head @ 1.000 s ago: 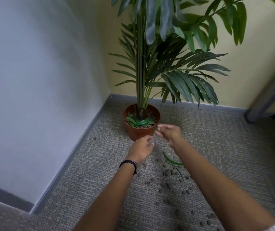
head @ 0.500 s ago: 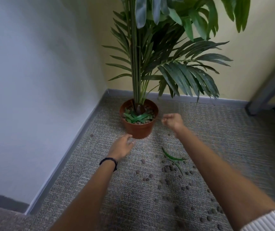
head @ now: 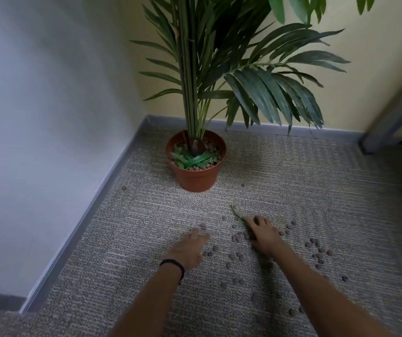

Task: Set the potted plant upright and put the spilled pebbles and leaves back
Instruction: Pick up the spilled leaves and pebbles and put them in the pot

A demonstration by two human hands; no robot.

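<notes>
The potted plant (head: 188, 69) stands upright in its pot (head: 196, 180), which sits in the corner of the room; that part of the task is judged complete. Several cut leaves (head: 192, 160) and some pebbles already lie inside the pot. Many spilled pebbles (head: 238, 238) are scattered over the carpet (head: 134, 239) on the near side of the pot, most of them toward its near right. One stray (head: 123, 188) lies left of the pot by the baseboard, another (head: 243, 184) just right of it. A loose leaf (head: 237, 214) lies on the carpet nearer than the pot and slightly right. The right hand (head: 262, 234) covers the near end of the leaf. Its fingers are bent down, but blur makes it impossible to tell whether it grips the leaf. The left hand (head: 190, 249) is lowered to the carpet near a single pebble (head: 203, 226), fingers loosely extended and holding nothing. Recommendation: pinch the leaf low on its stem, rake the pebbles into one heap with a cupped palm rather than picking them singly, and release them low over the pot rim to avoid knocking the pot. The two strays should not be overlooked.
</notes>
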